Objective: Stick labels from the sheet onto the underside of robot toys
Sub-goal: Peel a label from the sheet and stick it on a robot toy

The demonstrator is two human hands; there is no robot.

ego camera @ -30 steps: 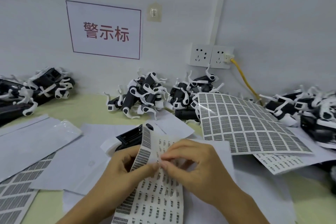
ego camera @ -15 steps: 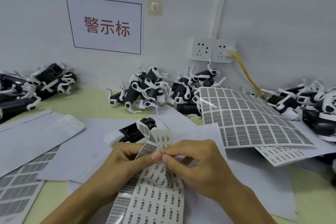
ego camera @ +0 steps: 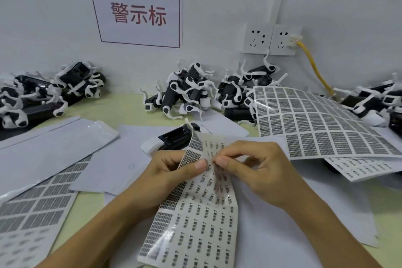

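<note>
A long label sheet (ego camera: 195, 220) with rows of small printed stickers runs from the bottom of the view up to my hands, its top edge curled back. My left hand (ego camera: 171, 172) pinches the sheet's left side between thumb and fingers. Opposite it, my right hand (ego camera: 258, 167) presses thumb and forefinger on a label near the sheet's middle; whether the label has lifted is too small to tell. One black-and-white robot toy (ego camera: 171, 139) lies on its side on white paper just behind my hands, partly hidden by the sheet.
Piles of robot toys lie along the wall: at the left (ego camera: 43, 98), centre (ego camera: 195, 93) and right (ego camera: 374, 102). A large label sheet (ego camera: 315, 124) arches at the right, others lie at lower left (ego camera: 32, 209). White papers (ego camera: 54, 148) cover the table. A yellow cable (ego camera: 313, 65) hangs from the wall socket.
The view has tilted down slightly. My hands stay pinched together at the sheet, and its top edge has curled back further over the toy.
</note>
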